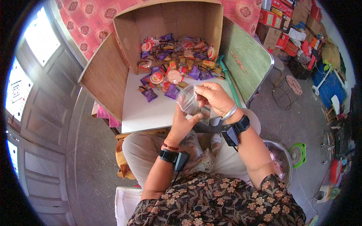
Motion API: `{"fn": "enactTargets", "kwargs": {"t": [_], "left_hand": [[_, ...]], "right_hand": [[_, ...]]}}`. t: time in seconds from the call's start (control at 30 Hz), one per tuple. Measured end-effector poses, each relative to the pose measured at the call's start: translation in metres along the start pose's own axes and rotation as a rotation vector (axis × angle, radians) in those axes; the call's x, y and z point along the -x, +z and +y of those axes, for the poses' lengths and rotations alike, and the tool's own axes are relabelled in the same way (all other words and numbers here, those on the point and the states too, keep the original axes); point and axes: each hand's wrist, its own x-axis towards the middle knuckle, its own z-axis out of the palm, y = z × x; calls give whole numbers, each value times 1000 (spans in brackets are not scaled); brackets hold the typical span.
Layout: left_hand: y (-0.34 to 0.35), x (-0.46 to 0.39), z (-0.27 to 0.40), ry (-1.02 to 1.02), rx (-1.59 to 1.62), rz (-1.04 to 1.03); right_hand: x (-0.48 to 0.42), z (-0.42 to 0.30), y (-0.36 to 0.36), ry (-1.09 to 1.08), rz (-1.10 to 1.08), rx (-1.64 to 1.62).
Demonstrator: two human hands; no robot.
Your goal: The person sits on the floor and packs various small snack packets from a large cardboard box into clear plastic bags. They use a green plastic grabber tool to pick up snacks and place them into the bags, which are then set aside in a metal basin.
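A clear plastic container (189, 99) is held between my two hands, over the near edge of a white tabletop (147, 118). My left hand (182, 121) grips it from below and the left. With bent fingers, my right hand (213, 97) holds its upper right rim. Clear plastic also shows just below my right hand; whether it belongs to the same container I cannot tell. Beyond my hands lies a heap of wrapped snacks, among them purple packets (149, 94), round red-and-white packs (156, 77) and yellow packets (208, 63).
An open cardboard box (175, 19) stands behind the heap. A wooden board (104, 76) flanks the left, a green board (246, 56) the right, with a green plastic rod (230, 82) beside it. A metal basin (287, 158) with wrapped items sits low at right, near a green-rimmed fan (297, 155).
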Motion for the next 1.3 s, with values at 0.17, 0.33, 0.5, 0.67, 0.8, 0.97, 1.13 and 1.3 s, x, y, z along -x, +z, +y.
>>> {"fn": "enactTargets", "kwargs": {"t": [0.17, 0.33, 0.5, 0.67, 0.8, 0.97, 1.13, 1.3], "left_hand": [[0, 17, 1, -241, 274, 171], [-9, 25, 6, -294, 492, 264], [-5, 34, 19, -297, 465, 317], [-1, 43, 40, -336, 641, 223], [-9, 52, 30, -298, 504, 22], [-5, 57, 34, -259, 451, 66], [-13, 57, 39, -339, 471, 37], [-5, 65, 48, -439, 628, 98]], "right_hand": [[12, 5, 15, -124, 58, 24], [27, 36, 8, -634, 393, 736], [64, 49, 22, -78, 107, 722], [73, 62, 28, -136, 209, 490], [72, 70, 31, -229, 289, 446], [75, 76, 31, -246, 344, 429], [78, 70, 38, -291, 276, 125], [80, 75, 39, -193, 324, 185]]}}
